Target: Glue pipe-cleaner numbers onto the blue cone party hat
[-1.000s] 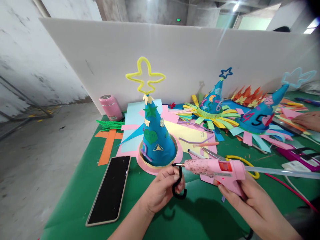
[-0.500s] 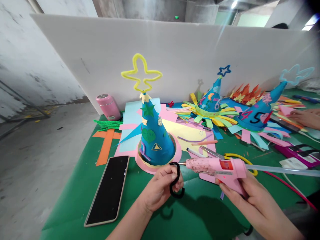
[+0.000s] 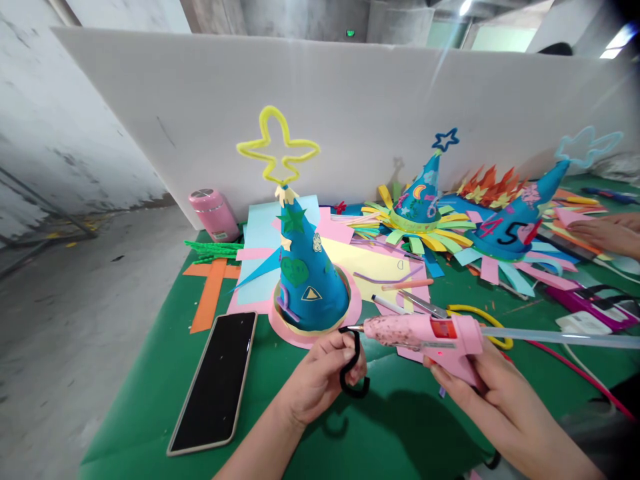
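Note:
Between the fingers of my left hand (image 3: 325, 373) is a bent black pipe cleaner (image 3: 354, 387), curved like an S. My right hand (image 3: 495, 393) is closed around the handle of a pink hot glue gun (image 3: 420, 333). A long clear glue stick (image 3: 555, 335) sticks out of its back. The nozzle points left and meets the upper end of the pipe cleaner. Just behind my left hand stands a blue paper cone hat (image 3: 315, 293) with a pink brim, green and cream cut-outs, and a yellow pipe-cleaner star (image 3: 280, 150) on top.
A phone (image 3: 215, 380) lies left of my arm. Behind it are orange paper strips (image 3: 210, 297), green pipe cleaners (image 3: 213, 251) and a pink flask (image 3: 214, 215). Scissors (image 3: 425, 303) and a marker (image 3: 390, 305) lie behind the gun. Two more blue hats (image 3: 423, 193) and another person's hand (image 3: 605, 233) are rightward.
The glue gun has shifted slightly left, so its nozzle now overlaps the top of the black pipe cleaner. My left hand stays almost still. The view has drifted a little.

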A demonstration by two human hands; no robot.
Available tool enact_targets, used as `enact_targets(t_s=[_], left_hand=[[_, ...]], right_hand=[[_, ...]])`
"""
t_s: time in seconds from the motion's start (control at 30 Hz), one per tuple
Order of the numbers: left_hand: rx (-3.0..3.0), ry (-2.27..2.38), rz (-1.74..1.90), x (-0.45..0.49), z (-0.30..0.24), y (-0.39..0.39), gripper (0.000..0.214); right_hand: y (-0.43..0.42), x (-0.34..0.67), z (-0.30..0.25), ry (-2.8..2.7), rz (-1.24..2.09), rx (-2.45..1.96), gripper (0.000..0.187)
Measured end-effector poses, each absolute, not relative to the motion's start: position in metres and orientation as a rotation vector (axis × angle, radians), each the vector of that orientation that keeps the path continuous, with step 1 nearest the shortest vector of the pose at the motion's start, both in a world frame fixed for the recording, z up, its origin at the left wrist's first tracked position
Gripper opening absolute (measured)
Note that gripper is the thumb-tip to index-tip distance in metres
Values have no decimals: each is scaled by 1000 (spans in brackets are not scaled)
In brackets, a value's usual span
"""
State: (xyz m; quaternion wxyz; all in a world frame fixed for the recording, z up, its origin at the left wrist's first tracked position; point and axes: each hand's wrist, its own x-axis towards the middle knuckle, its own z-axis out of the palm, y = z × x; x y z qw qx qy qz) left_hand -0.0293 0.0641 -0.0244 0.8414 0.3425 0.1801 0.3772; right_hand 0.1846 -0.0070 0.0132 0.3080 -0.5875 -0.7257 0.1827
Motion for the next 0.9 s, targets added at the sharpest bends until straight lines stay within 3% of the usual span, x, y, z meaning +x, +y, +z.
enact_targets(t_s=[0.9], left_hand=[[693,346,839,-30,-24,66,12]], right_hand=[[-17,194,12,-1943,449,-1623,36]])
